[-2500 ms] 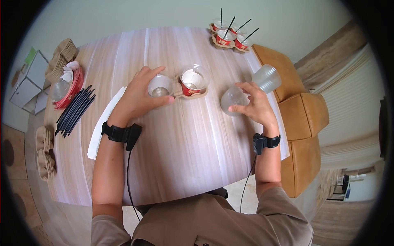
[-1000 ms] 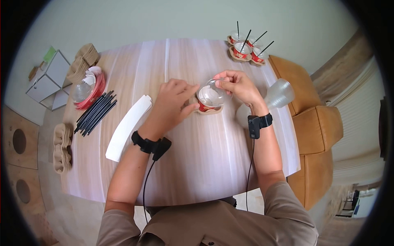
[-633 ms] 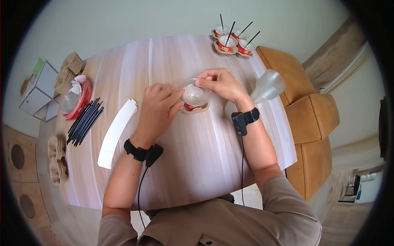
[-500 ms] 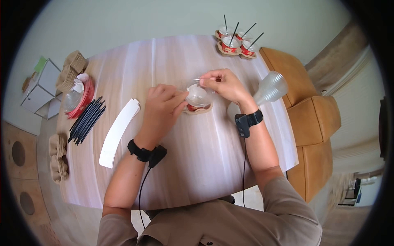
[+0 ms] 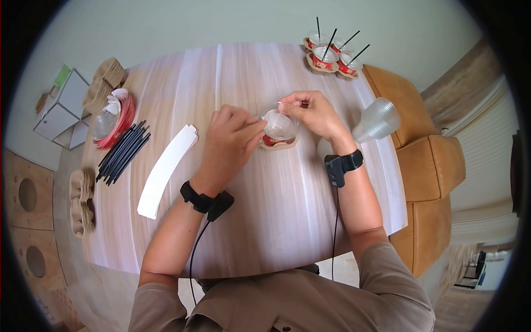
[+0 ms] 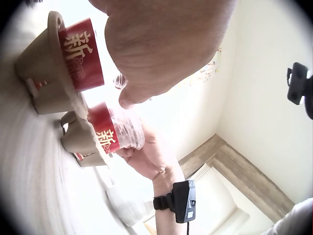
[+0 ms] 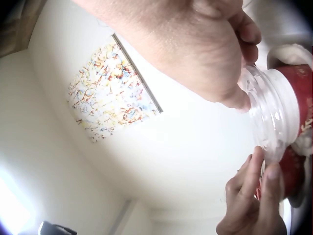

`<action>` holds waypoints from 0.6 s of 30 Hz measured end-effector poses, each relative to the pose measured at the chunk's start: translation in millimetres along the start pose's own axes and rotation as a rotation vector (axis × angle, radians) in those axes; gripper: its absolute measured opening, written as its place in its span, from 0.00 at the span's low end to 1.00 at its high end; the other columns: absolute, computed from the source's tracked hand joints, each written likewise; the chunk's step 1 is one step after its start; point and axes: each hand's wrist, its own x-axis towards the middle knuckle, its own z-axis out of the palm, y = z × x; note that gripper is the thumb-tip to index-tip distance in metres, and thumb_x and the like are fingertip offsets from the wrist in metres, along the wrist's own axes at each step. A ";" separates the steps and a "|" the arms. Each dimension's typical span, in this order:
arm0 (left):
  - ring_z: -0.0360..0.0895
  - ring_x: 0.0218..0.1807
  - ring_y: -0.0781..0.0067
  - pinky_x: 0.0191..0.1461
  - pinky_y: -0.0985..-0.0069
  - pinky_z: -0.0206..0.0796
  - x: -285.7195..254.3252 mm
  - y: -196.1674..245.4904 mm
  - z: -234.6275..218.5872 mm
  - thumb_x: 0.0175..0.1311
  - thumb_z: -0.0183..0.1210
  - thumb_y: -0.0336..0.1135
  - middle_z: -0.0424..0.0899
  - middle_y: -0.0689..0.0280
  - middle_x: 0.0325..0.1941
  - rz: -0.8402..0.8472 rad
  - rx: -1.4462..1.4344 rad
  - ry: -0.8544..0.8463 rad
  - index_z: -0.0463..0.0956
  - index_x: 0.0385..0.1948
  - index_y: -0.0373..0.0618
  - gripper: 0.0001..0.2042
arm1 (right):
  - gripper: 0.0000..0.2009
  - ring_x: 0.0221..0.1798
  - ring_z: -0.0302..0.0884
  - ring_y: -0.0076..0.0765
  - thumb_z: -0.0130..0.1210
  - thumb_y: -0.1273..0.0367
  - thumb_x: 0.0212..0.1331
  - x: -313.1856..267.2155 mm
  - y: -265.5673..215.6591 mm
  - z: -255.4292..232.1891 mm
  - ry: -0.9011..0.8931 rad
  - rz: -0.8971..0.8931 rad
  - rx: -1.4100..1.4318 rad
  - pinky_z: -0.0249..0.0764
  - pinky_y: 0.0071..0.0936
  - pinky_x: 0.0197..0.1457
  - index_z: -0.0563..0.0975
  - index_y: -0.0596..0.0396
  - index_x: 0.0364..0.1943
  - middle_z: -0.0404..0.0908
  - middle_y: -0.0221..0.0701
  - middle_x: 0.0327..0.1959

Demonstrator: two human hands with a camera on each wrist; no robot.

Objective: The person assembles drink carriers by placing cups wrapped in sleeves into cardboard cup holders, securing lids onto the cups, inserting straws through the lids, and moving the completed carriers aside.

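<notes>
A clear plastic lid (image 5: 280, 124) lies over a cup with a red sleeve (image 5: 271, 141), which stands in a brown cardboard cup carrier (image 5: 288, 145). My right hand (image 5: 312, 113) pinches the lid's right edge; the right wrist view shows the thumb (image 7: 239, 101) right at its rim. From the other side my left hand (image 5: 228, 138) reaches in, with extended fingertips (image 7: 257, 152) touching the rim. A second red-sleeved cup (image 6: 82, 56) sits in the same carrier in the left wrist view; from the head it is hidden behind my left hand.
Nested clear cups (image 5: 379, 119) lie to the right. White paper strips (image 5: 166, 172), black straws (image 5: 123, 154), red sleeves (image 5: 123, 119) and stacked carriers (image 5: 104, 83) occupy the left. A filled carrier with lidded, strawed cups (image 5: 326, 58) stands at the back right corner.
My right hand has come from the clear plastic pieces on the right to the cup with a lid. That lid, tilted earlier, now lies flatter. My left hand has moved right to its rim.
</notes>
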 end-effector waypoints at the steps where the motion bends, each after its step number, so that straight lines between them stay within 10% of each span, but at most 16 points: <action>1: 0.81 0.56 0.58 0.61 0.60 0.74 -0.1 0.3 0.3 0.61 0.77 0.26 0.91 0.66 0.50 0.001 0.004 0.011 0.93 0.51 0.46 0.16 | 0.14 0.39 0.83 0.19 0.75 0.62 0.71 -0.7 -1.9 0.0 0.000 0.001 0.001 0.79 0.25 0.48 0.93 0.61 0.47 0.93 0.27 0.36; 18: 0.82 0.55 0.57 0.55 0.61 0.80 0.1 -2.8 1.6 0.59 0.79 0.25 0.90 0.66 0.49 0.020 -0.007 0.036 0.94 0.48 0.47 0.15 | 0.15 0.37 0.80 0.20 0.77 0.61 0.70 0.9 2.5 2.8 0.025 0.005 -0.019 0.78 0.26 0.45 0.92 0.61 0.44 0.90 0.25 0.33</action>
